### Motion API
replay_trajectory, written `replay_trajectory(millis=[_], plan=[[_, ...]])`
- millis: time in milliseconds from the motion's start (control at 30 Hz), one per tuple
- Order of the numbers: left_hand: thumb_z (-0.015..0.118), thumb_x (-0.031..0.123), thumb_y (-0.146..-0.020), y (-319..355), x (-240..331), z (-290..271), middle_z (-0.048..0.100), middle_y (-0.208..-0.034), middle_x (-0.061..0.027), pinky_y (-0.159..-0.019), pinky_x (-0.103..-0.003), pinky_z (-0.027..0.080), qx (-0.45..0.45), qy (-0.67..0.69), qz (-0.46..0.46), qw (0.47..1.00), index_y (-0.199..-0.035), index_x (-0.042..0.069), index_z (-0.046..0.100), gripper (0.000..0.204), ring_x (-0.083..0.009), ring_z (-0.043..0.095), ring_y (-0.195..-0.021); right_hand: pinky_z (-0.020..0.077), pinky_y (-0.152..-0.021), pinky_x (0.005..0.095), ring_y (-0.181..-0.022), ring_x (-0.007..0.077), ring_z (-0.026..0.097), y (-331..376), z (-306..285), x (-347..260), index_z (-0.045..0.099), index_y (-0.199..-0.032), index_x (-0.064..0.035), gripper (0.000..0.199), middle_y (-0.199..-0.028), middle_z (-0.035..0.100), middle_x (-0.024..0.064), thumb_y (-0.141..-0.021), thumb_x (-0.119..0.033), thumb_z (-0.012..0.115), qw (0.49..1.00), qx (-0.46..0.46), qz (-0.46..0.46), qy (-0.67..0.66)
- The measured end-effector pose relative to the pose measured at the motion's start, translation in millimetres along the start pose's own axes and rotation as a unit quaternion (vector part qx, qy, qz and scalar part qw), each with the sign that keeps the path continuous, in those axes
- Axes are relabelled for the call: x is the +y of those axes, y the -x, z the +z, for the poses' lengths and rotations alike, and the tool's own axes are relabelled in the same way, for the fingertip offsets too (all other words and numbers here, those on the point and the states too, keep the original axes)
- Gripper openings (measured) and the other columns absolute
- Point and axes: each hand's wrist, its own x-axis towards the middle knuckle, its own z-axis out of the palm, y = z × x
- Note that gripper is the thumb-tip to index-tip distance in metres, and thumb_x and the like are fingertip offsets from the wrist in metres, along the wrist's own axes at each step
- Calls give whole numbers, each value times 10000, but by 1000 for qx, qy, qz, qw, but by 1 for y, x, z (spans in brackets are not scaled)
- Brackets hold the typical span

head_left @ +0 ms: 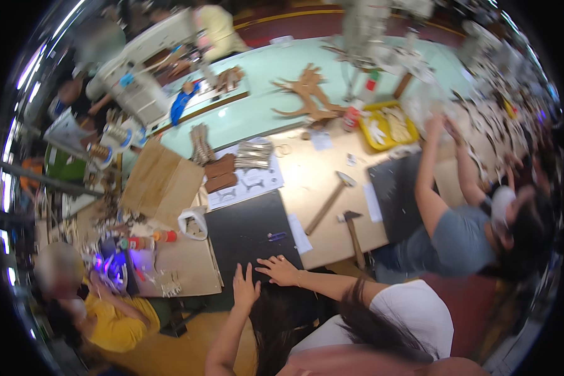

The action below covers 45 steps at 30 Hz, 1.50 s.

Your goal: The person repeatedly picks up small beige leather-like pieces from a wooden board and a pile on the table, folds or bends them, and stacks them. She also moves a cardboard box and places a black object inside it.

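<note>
A black mat [244, 225] lies on the bench in front of me, and a small purple-handled tool [277, 237] rests on it. At the mat's near edge is my left hand [246, 288], its fingers apart and pointing away from me. Close by on the right, my right hand [279, 271] spreads its fingers over the same edge. Neither hand holds anything. Beyond the mat, a paper sheet with printed drawings [257, 185] carries brown strap pieces [220, 173] and a bundle of metallic-looking strips [253, 154].
Right of the mat lie a pale-headed mallet [327, 207] and a hammer [353, 238]. A yellow tray [370, 135] stands farther back, near a co-worker's raised hands. At left are a cardboard piece [156, 182], a white bag [193, 224] and another person in yellow. A sewing machine [135, 94] stands behind.
</note>
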Motion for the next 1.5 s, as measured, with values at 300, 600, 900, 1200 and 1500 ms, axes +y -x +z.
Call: replay_trajectory(millis=[300,600,900,1200,1500], plan=[[649,160,-841,239,-23,67,532,-1264,-241,-956,-448,458,-490,55,-48,869,-1290,18,511,490,-390,550,-1133,506,-874,450,-1028,342,613,255,50,-88,617,-1179,-100,372,-1155,594,137,-852,-276,612,912,154,331,-187],[666,171,-834,262,72,90,551,-1233,-228,-956,-437,458,-530,-26,22,847,-1259,16,537,471,-370,555,-1131,459,-933,441,-1082,357,584,525,132,-263,613,-1214,-76,459,-1119,624,203,-846,-349,647,766,240,523,-287],[684,182,-827,235,341,201,569,-1202,-216,-955,-427,458,-560,-118,188,798,-1229,14,563,452,-350,559,-1129,477,-809,452,-946,361,623,654,147,-319,645,-1004,25,346,-973,649,227,-896,-292,557,777,407,291,-382],[701,193,-820,296,664,333,588,-1171,-204,-955,-417,458,-588,-219,325,708,-1199,12,589,435,-330,564,-1127,491,-724,459,-851,373,638,918,138,-333,694,-874,28,340,-871,659,229,-879,-283,557,679,437,518,-282],[719,204,-812,383,921,469,607,-1141,-191,-955,-406,458,-614,-330,468,544,-1169,10,615,418,-310,568,-1125,477,-853,442,-1016,354,605,1083,148,-316,686,-1051,-1,354,-991,655,206,-912,-300,556,558,517,586,-278]])
